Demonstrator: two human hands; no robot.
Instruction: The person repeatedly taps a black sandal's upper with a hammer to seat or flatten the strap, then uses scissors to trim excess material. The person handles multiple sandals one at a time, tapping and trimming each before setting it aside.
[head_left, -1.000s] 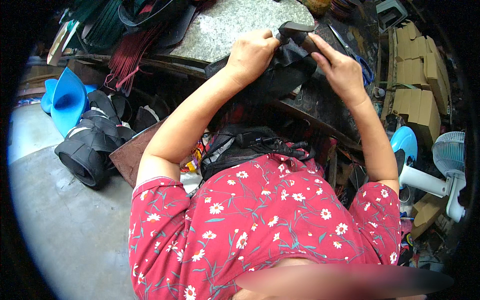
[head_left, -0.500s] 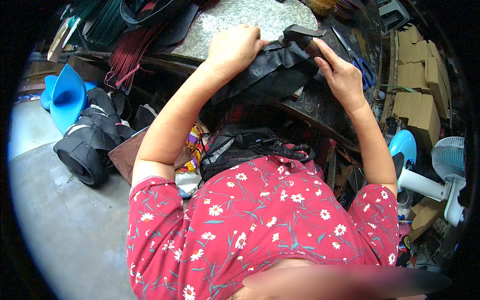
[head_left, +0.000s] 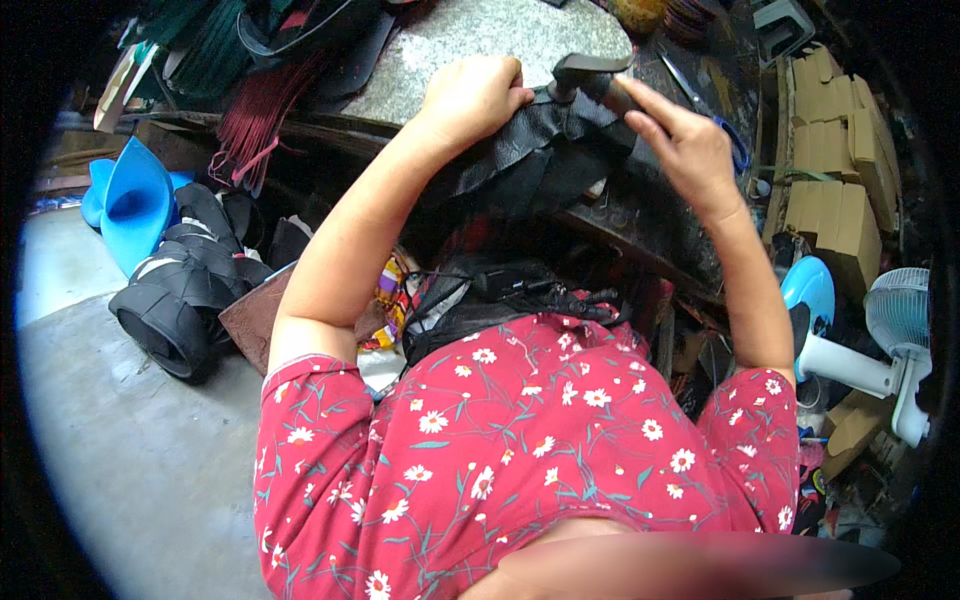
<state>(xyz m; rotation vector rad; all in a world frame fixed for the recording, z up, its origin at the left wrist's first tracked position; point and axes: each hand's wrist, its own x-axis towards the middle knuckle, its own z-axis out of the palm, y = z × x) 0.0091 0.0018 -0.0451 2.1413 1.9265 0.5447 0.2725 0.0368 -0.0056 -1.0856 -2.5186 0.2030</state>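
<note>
Since a second ago both hands have risen toward the far edge of the table [head_left: 480, 40], and the right one, which then lay over the black piece, has pulled off to the side. Now I see my left hand [head_left: 470, 98] curled into a loose fist, gripping the upper edge of the black leather piece [head_left: 530, 165] and pressing it against the rim of the speckled grey table. My right hand [head_left: 685, 150] is half open, forefinger stretched out along a dark handled tool [head_left: 590, 72] whose head sits just above the leather; I cannot tell how firmly the other fingers close on it. One leather piece is in hand: black, creased, grained on its face, draped down from the table edge toward my lap. Around it I count one blue plastic funnel-shaped thing [head_left: 130, 200] on the floor at my left, one pile of black rubbery strips [head_left: 185, 290] beside it, one stack of brown cardboard boxes [head_left: 835, 170] at my right, and one small white fan [head_left: 900, 320] below them.
</note>
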